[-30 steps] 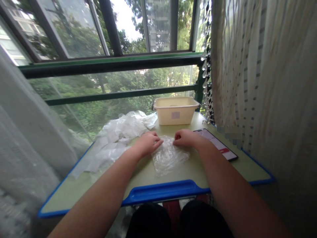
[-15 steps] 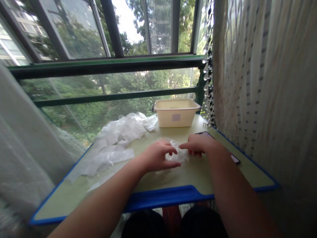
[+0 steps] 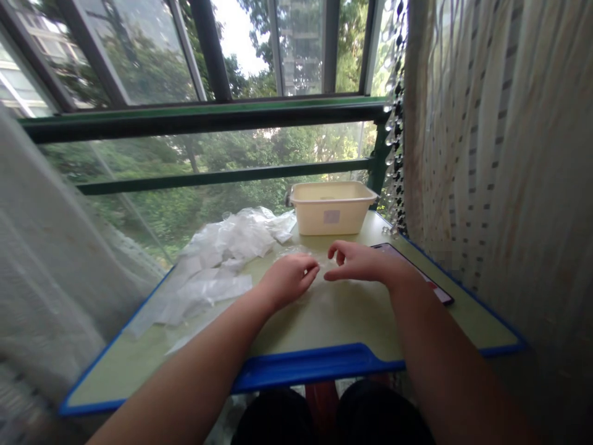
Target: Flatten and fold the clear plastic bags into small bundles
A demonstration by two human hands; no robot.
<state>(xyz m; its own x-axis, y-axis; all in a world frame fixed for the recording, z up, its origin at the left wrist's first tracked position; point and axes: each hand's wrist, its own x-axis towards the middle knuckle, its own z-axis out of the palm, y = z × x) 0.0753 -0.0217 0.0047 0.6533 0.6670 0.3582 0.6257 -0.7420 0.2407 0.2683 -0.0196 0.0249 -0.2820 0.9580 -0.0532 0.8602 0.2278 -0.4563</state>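
My left hand (image 3: 286,279) and my right hand (image 3: 367,262) meet at the middle of the green table (image 3: 324,321). Both are closed in a pinch on a thin clear plastic bag (image 3: 299,253), which is faint and hard to trace between and under the fingers. The fingertips of the two hands are a few centimetres apart. A heap of more clear plastic bags (image 3: 231,244) lies just left of my left hand. Beyond the hands, a cream plastic tub (image 3: 331,209) stands at the table's far edge.
A phone (image 3: 419,275) with a lit screen lies on the table by my right wrist. The table has a raised blue rim (image 3: 301,366) at the front. A window with green rails is ahead, a bead string and a curtain (image 3: 500,154) at the right, and sheer fabric at the left.
The flat bag that lay spread under my hands a second ago has been gathered up small between my fingers. Both hands have shifted slightly away from me.
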